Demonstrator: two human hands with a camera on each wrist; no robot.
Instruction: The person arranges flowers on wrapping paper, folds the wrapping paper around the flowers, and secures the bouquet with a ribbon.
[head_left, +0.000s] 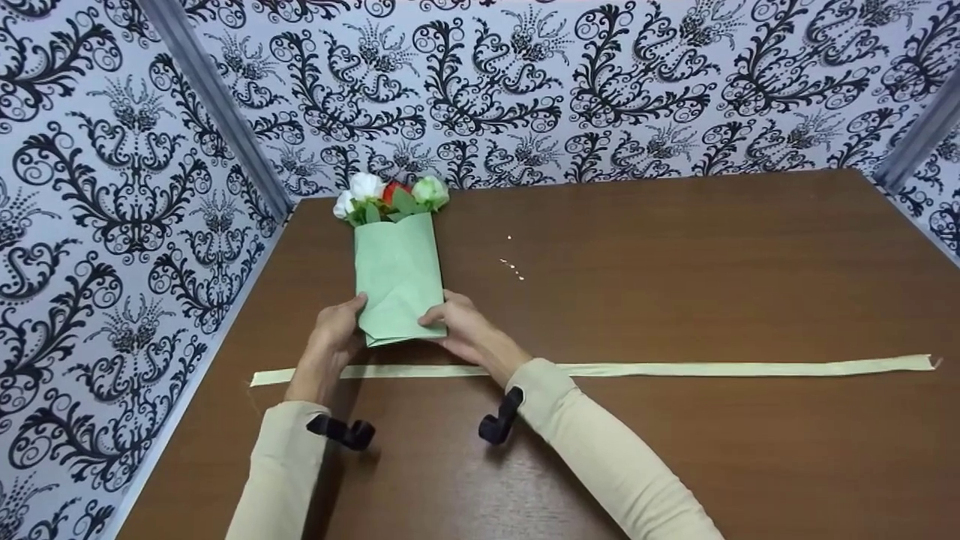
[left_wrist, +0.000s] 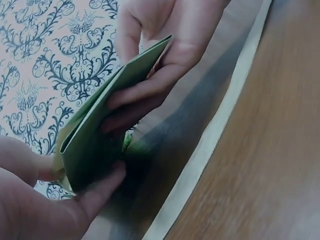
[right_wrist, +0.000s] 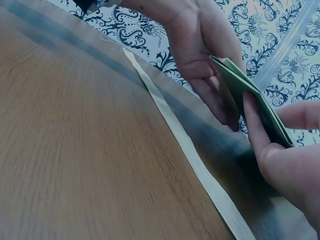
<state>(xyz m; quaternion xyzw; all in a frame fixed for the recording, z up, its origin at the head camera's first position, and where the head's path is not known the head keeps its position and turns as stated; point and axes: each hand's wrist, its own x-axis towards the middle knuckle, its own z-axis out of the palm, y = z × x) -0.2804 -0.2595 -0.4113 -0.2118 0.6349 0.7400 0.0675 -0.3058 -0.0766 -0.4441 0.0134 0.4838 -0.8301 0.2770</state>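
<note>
A bouquet of flowers (head_left: 367, 187), white, red and pale green with leaves, pokes out of a folded light green paper wrap (head_left: 399, 274). The right hand (head_left: 469, 326) pinches the wrap's lower right corner, thumb in front and fingers behind. At the lower left edge, the left hand (head_left: 334, 337) holds the wrap between thumb and fingers. Both wrist views show the wrap's folded bottom edge (left_wrist: 117, 87) raised off the table, with fingers beneath it. A cream ribbon (head_left: 712, 369) lies stretched across the table below the bouquet, passing under both forearms.
The brown wooden table (head_left: 675, 270) meets patterned walls (head_left: 495, 90) at the back and sides. Several tiny white scraps (head_left: 512, 266) lie right of the bouquet. Dark straps (head_left: 501, 420) hang from both wrists.
</note>
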